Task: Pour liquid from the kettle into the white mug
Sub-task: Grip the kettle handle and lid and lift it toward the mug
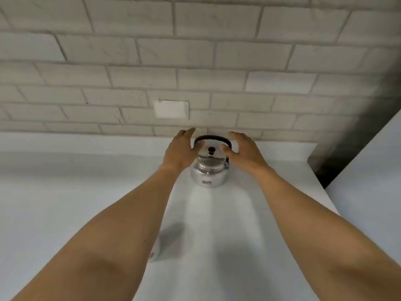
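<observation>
Both arms are stretched out over the white counter (65,192), reaching toward the back wall. There's the metal kettle (209,171), shiny, standing upright near the rear edge of the counter, just below the white-painted brick wall (195,51). Its black handle (211,138) arches up over the lid, and the small dark lid knob (211,150) sits dead centre.

Left hand (180,152) is at the kettle's left side, fingers spread, grip wide and holding nothing, the thumb tip close by the handle's left end. Right hand (243,152) mirrors it on the other side, also open, thumb pointing in toward the lid. Whether either thumb actually touches the metal, I can't tell.

A white switch plate (171,109) sits on the wall above the kettle. Low down, a white mug (156,249) peeks out from behind the left forearm, mostly hidden, well apart from the kettle.
</observation>
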